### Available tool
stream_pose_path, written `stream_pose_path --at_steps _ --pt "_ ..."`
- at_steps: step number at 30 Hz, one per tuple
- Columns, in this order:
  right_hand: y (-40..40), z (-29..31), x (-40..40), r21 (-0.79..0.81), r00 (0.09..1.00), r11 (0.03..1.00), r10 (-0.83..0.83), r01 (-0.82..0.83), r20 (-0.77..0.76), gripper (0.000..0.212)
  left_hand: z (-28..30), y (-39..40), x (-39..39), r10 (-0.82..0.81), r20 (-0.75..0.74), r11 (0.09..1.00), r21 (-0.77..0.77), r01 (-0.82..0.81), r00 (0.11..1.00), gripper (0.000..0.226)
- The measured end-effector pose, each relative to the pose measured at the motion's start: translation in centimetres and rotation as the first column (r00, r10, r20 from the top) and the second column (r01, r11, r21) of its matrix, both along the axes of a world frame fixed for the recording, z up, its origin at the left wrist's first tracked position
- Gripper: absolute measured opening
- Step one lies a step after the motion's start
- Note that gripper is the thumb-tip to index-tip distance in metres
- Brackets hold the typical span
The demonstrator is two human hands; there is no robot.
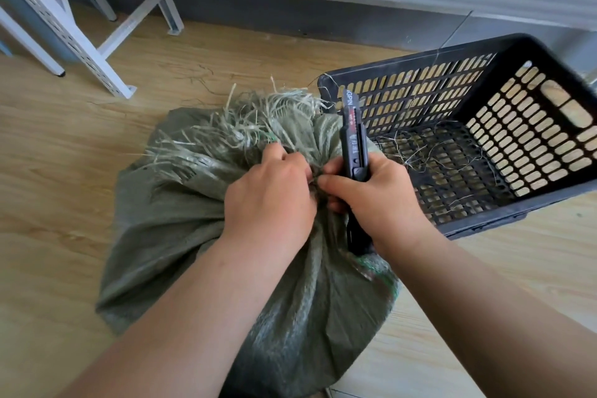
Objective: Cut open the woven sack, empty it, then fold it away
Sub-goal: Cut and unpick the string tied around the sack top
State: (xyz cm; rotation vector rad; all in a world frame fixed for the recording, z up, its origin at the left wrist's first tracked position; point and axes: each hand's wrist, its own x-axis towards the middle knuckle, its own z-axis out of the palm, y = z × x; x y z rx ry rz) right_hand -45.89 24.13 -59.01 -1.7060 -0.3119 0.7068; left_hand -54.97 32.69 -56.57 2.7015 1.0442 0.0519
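Head view: the sack [245, 255] sits on the floor [64, 203], its neck still tied.
The left hand [271, 197] pinches the knot; the right hand [378, 200] grips a knife [353, 142]. Next, I think, cut the tie. A basket [484, 136] waits beside.
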Motion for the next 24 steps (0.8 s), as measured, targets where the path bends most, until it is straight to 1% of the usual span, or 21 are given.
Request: stream_pose_path --at_steps 2,4,6,8,10,13,16,20,24 --pt "0.0 -0.1 0.0 -0.020 1.000 1.000 0.013 -0.013 0.004 0.021 -0.3 0.3 0.1 0.003 -0.022 1.000 -0.018 -0.004 1.000 0.021" --pt "0.0 -0.1 0.0 -0.017 1.000 1.000 0.025 -0.025 -0.016 0.018 -0.6 0.6 0.2 0.014 -0.001 0.997 -0.072 -0.014 1.000 0.017" --pt "0.1 0.1 0.2 -0.013 0.999 0.999 0.051 -0.051 -0.013 0.016 -0.8 0.9 0.2 0.050 0.076 0.985 -0.168 -0.037 0.996 0.012" --pt "0.1 0.6 0.6 -0.019 0.994 0.994 0.105 -0.105 0.036 0.018 -1.0 1.3 0.3 0.077 0.165 0.970 -0.240 -0.036 0.983 0.011" --pt "0.3 1.0 0.9 -0.023 0.983 0.986 0.168 -0.167 0.068 0.021 -1.1 1.6 0.5 0.076 0.243 0.969 -0.249 -0.013 0.967 0.011" --pt "0.3 0.8 1.1 -0.070 0.981 0.980 0.188 -0.184 0.057 0.020 -1.3 1.4 0.6 0.062 0.306 0.975 -0.223 0.008 0.950 0.010" --pt "0.3 0.4 1.1 -0.140 0.973 0.968 0.219 -0.208 0.072 0.013 -1.4 1.4 0.4 0.078 0.320 0.972 -0.235 0.000 0.944 0.011" --pt "0.3 0.1 1.3 -0.188 0.949 0.948 0.285 -0.257 0.138 0.017 -1.3 2.0 0.2 0.066 0.300 0.970 -0.242 0.009 0.952 0.010" --pt "0.3 -0.6 1.1 -0.215 0.922 0.954 0.264 -0.208 0.282 0.017 -0.9 2.3 0.1 0.070 0.280 0.957 -0.288 0.015 0.957 0.010"
